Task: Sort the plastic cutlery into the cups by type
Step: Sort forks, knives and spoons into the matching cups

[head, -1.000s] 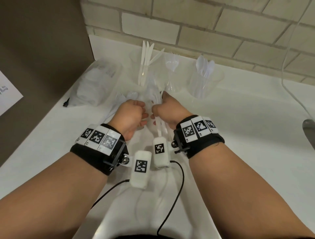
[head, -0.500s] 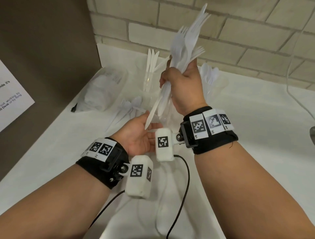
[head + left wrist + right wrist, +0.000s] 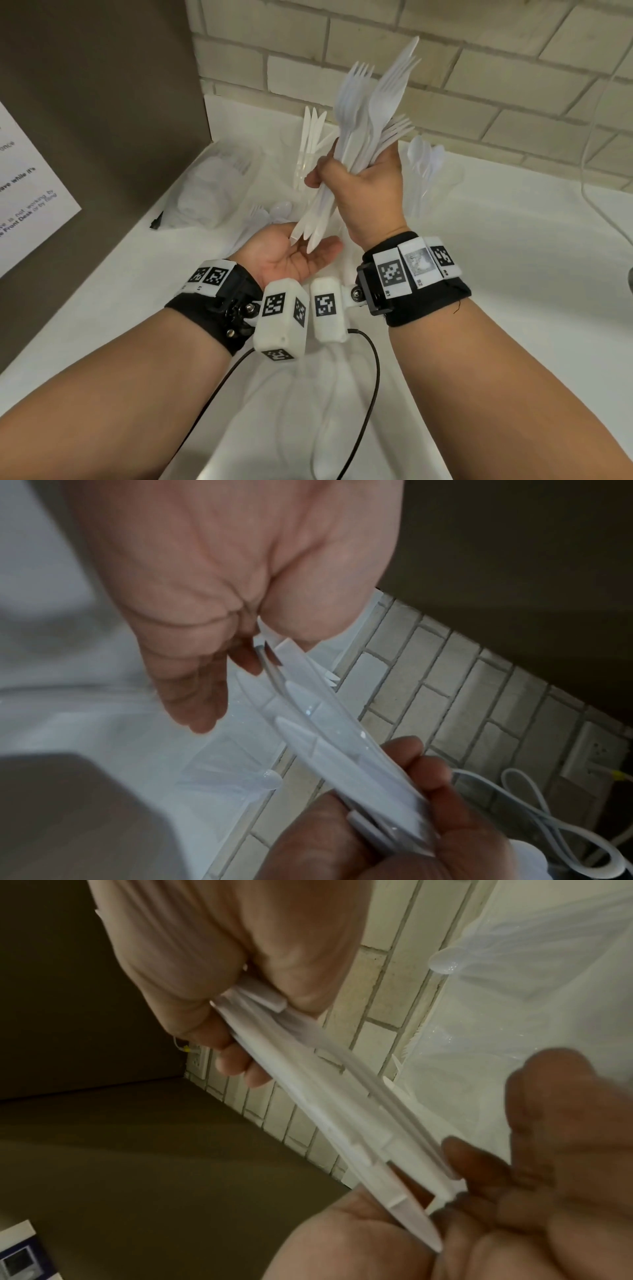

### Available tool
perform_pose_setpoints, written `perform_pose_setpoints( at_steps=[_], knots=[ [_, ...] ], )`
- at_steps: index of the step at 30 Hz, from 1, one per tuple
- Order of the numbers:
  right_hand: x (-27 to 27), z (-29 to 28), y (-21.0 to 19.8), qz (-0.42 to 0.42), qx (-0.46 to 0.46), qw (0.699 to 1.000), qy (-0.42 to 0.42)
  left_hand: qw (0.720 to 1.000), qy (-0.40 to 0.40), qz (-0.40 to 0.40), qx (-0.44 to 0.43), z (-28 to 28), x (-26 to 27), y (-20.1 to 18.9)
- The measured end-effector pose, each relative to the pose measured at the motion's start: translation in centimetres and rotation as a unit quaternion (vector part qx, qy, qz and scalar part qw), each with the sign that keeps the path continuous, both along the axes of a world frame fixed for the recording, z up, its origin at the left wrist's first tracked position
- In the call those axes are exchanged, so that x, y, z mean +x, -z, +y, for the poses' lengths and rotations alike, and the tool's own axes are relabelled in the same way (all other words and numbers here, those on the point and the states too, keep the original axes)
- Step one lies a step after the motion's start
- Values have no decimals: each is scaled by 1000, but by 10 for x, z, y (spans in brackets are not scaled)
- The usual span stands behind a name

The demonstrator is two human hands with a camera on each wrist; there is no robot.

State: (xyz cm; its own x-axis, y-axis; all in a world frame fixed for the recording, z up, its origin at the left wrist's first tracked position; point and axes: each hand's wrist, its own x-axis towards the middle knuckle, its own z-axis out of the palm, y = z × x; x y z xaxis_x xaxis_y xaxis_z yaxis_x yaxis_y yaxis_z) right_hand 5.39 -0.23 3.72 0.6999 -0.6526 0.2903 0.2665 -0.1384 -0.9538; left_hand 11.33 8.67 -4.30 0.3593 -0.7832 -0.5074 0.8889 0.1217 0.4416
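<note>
My right hand [image 3: 356, 185] grips a bundle of white plastic forks [image 3: 370, 113] raised above the counter, tines up toward the brick wall. The bundle's handle ends point down and touch the palm of my left hand [image 3: 294, 253], which lies open, palm up, just below. In the left wrist view the bundle [image 3: 342, 737] runs from my palm [image 3: 212, 588] to the right hand's fingers [image 3: 411, 772]. At the back, a clear cup holds knives [image 3: 310, 137] and another holds spoons [image 3: 426, 164]. The raised hand hides whatever stands between them.
Loose forks and spoons [image 3: 270, 212] lie on the white counter [image 3: 513, 274] beyond my left hand. A crumpled clear plastic bag [image 3: 212, 185] sits at the back left by a brown panel [image 3: 102, 137]. A white cable [image 3: 599, 205] trails at the right.
My right hand lifted the fork bundle off the counter and raised it. My left hand let go, turned palm up and now sits under the handle ends.
</note>
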Motion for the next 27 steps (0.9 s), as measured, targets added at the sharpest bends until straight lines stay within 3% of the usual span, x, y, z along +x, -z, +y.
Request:
perform_pose_setpoints(
  at_steps=[5, 11, 17, 21, 27],
  knots=[
    [-2, -2, -4, -19, 15, 1000, -13, 1000, -3, 2, 6, -2, 4, -1],
    [-2, 2, -9, -18, -26, 999, 36, 1000, -11, -16, -19, -5, 7, -15],
    [-1, 0, -5, -36, -46, 996, 62, 998, 50, -26, -16, 0, 3, -24],
    [0, 6, 2, -37, -45, 996, 60, 997, 26, -50, -50, -3, 1, -36],
    [3, 2, 7, -36, 13, 999, 27, 997, 43, -54, 21, 0, 1, -36]
  ],
)
